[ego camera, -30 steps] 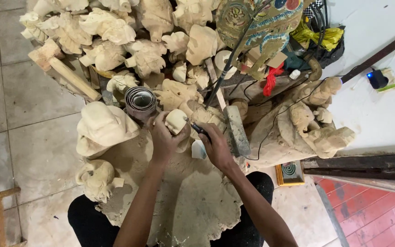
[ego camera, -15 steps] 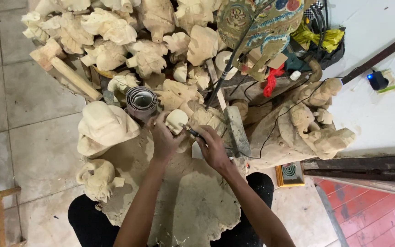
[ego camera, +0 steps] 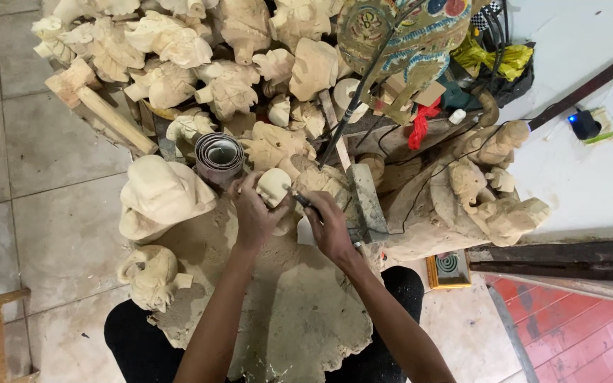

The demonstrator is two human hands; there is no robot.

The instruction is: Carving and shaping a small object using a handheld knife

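Held a small, hard, light wood carving (ego camera: 274, 186) snugly round its sides in left hand (ego camera: 255, 213) fingers, right hand (ego camera: 329, 225) fingers pinching a thin tool (ego camera: 302, 201).

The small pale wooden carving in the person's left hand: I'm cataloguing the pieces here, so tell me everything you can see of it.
The small pale wooden carving is a rounded, head-like lump of light, unpainted wood, its surface smooth and matte; finer detail is too small to tell. The left hand grips it from below and the side, holding it above the dust-covered work surface. The right hand brings a thin dark tool against its right side. A coil of rolled sandpaper stands just behind it.
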